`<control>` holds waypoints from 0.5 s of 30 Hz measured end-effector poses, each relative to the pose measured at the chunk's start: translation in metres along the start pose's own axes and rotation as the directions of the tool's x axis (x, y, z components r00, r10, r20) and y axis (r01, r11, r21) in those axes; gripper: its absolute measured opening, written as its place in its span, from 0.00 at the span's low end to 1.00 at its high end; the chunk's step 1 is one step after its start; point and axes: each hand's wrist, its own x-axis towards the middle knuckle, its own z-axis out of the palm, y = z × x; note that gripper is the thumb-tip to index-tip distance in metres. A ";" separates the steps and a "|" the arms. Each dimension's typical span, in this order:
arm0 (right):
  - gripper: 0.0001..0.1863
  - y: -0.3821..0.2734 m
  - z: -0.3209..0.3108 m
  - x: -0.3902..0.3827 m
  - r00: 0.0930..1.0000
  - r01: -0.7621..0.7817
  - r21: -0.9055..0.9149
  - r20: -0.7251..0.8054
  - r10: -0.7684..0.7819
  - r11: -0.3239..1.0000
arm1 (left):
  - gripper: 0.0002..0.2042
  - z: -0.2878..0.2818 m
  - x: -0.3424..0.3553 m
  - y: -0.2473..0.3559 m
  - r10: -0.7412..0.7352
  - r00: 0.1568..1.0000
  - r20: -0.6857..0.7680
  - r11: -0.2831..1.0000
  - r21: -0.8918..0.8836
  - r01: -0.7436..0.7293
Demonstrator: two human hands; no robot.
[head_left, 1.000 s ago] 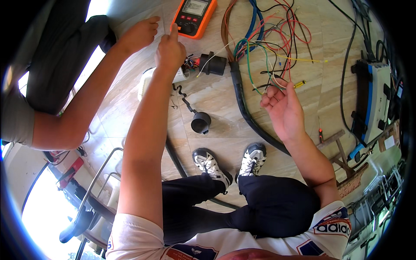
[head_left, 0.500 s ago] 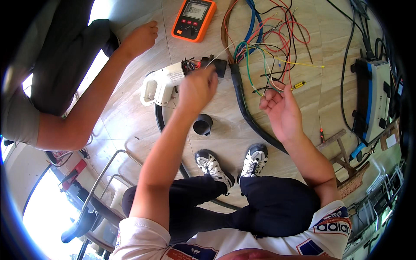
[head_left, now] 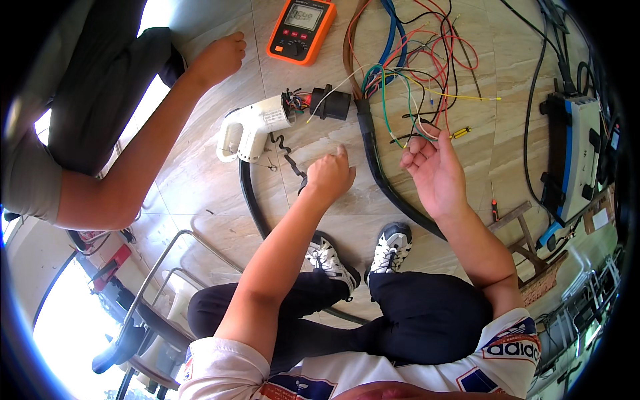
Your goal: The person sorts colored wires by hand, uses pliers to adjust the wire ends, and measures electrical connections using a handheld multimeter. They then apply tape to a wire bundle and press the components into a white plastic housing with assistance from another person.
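Note:
My left hand (head_left: 331, 175) is closed above the floor, its index finger partly stretched forward; I see nothing in it. Ahead of it lies a white plug handle (head_left: 263, 120) with small coloured wires at its open end, beside a black cylindrical part (head_left: 331, 103). A thin white wire (head_left: 325, 98) runs across that part to a loose end. My right hand (head_left: 435, 173) has its palm turned up, fingers curled around thin wires (head_left: 417, 130) of a thick black cable (head_left: 372, 150). Just past its fingers is a small yellow screwdriver (head_left: 461, 132).
An orange meter (head_left: 301, 30) lies at the back, near tangled red and black leads (head_left: 443, 50). From the left reaches another person's hand (head_left: 220, 60). A grey-and-blue box (head_left: 575, 153) stands right, near a red-handled screwdriver (head_left: 495, 210). A metal-framed chair (head_left: 160, 267) is left.
My left hand has come away from the black part and the white wire, moving back and right. The wire's end now hangs free. My right hand stays put.

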 end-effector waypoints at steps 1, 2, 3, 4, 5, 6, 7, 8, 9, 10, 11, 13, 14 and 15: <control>0.23 0.000 0.000 0.000 1.000 0.000 0.003 -0.002 0.000 1.000 | 0.35 0.002 0.002 0.000 -0.004 0.999 0.044 1.000 0.015 0.003; 0.23 0.000 0.000 0.000 1.000 0.000 0.006 -0.004 0.001 1.000 | 0.38 0.003 0.004 -0.001 -0.016 0.995 0.096 0.999 0.032 0.013; 0.23 0.000 0.000 0.000 1.000 0.002 0.007 -0.001 -0.002 1.000 | 0.39 0.006 0.005 0.000 -0.011 0.992 0.122 1.000 0.026 0.008; 0.23 0.000 0.000 0.000 1.000 0.006 0.009 0.002 -0.006 1.000 | 0.41 0.008 0.006 0.002 -0.015 0.987 0.157 1.000 0.023 0.011; 0.23 0.000 0.000 0.000 1.000 0.009 0.011 0.006 -0.009 1.000 | 0.42 0.010 0.006 0.003 -0.012 0.980 0.198 1.000 0.015 0.010; 0.23 0.000 0.001 0.000 1.000 0.012 0.014 0.005 -0.012 1.000 | 0.43 0.012 0.007 0.003 -0.020 0.979 0.203 1.000 0.019 0.016; 0.22 0.000 0.001 0.000 1.000 0.014 0.016 0.006 -0.014 1.000 | 0.44 0.013 0.008 0.004 -0.022 0.977 0.213 1.000 0.018 0.019; 0.22 0.000 0.001 0.001 1.000 0.017 0.018 0.008 -0.017 1.000 | 0.44 0.014 0.008 0.004 -0.024 0.975 0.221 1.000 0.016 0.021; 0.22 0.000 0.001 0.001 1.000 0.017 0.020 0.008 -0.017 1.000 | 0.44 0.015 0.008 0.004 -0.026 0.976 0.218 1.000 0.014 0.023; 0.22 0.000 0.001 0.001 1.000 0.017 0.023 0.008 -0.017 1.000 | 0.44 0.015 0.009 0.004 -0.027 0.976 0.215 1.000 0.012 0.025; 0.23 0.000 0.001 0.001 1.000 0.018 0.025 0.008 -0.018 1.000 | 0.44 0.015 0.009 0.004 -0.027 0.978 0.208 1.000 0.007 0.026; 0.23 0.000 0.001 0.001 1.000 0.015 0.028 0.005 -0.015 1.000 | 0.45 0.015 0.008 0.004 -0.025 0.976 0.218 1.000 0.008 0.024; 0.23 0.000 0.001 0.001 1.000 0.013 0.029 0.007 -0.013 1.000 | 0.45 0.014 0.008 0.004 -0.020 0.975 0.223 1.000 0.003 0.020; 0.24 0.000 0.001 0.001 1.000 0.016 0.027 0.006 -0.016 1.000 | 0.45 0.014 0.007 0.003 -0.020 0.975 0.223 1.000 0.006 0.019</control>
